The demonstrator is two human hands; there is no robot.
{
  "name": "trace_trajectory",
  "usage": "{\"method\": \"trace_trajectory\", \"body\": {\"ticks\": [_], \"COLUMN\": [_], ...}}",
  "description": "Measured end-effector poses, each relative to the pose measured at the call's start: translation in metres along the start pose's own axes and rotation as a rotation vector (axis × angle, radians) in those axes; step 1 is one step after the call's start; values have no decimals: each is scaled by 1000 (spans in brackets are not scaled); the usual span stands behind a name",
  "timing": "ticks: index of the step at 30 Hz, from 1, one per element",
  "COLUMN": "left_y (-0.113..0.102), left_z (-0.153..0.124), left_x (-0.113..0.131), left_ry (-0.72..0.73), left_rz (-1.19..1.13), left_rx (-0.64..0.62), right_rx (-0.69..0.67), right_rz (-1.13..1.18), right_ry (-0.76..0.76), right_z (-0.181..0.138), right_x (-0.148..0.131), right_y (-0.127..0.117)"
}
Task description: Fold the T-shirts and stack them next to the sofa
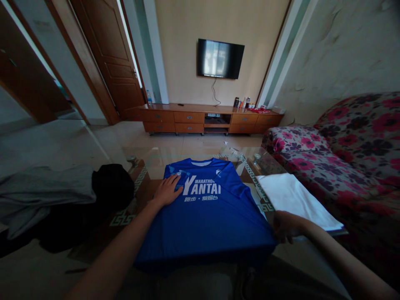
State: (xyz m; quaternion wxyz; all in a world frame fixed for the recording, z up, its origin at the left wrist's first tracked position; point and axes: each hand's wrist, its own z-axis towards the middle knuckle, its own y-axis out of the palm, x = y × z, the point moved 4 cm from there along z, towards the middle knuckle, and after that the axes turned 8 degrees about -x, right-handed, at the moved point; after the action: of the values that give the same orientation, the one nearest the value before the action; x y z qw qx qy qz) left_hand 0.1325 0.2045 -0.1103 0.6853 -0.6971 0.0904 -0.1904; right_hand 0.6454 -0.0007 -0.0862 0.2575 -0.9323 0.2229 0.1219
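A blue T-shirt (206,225) with white lettering lies spread front side up on a glass coffee table (150,160), its collar toward the far side and its hem at the near edge. Flat on the shirt's upper left, beside the printing, rests my left hand (168,191) with fingers stretched out. My right hand (284,226) is at the shirt's lower right corner, fingers curled in against the fabric edge; shadow hides the fingertips. Just beyond that hand sits a folded white cloth (296,198) on the table's right side.
Grey and black clothes (112,187) are heaped at the left. A flower-patterned sofa (343,166) stands along the right. Across the floor is a low wooden cabinet (189,118) with bottles (242,102) on top, below a wall television (220,58). A wooden door (109,54) is at the back left.
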Motion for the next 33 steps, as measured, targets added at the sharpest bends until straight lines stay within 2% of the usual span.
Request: {"method": "trace_trajectory", "body": {"ticks": [2, 6, 10, 14, 20, 25, 29, 33], "left_y": [-1, -2, -3, -1, 1, -1, -3, -3], "left_z": [0, -1, -1, 0, 1, 0, -1, -1], "left_x": [1, 2, 2, 1, -1, 1, 2, 3], "left_ry": [1, -5, -2, 1, 4, 3, -5, -10], "left_rz": [-3, -11, -14, -10, -5, 2, 0, -5], "left_rx": [3, 4, 2, 2, 0, -1, -9, -5], "right_rx": [-7, -142, -168, -255, -157, -214, -262, -212], "right_rz": [0, -49, -106, -142, -144, -131, -158, -183], "right_ry": [3, 13, 105, 171, 186, 169, 290, 339], "right_z": [-3, -9, -16, -22, -18, -16, -17, -19], "right_x": [-2, -11, -20, -30, -43, -40, -30, -23], "right_y": [1, 9, 15, 22, 16, 20, 25, 15]}}
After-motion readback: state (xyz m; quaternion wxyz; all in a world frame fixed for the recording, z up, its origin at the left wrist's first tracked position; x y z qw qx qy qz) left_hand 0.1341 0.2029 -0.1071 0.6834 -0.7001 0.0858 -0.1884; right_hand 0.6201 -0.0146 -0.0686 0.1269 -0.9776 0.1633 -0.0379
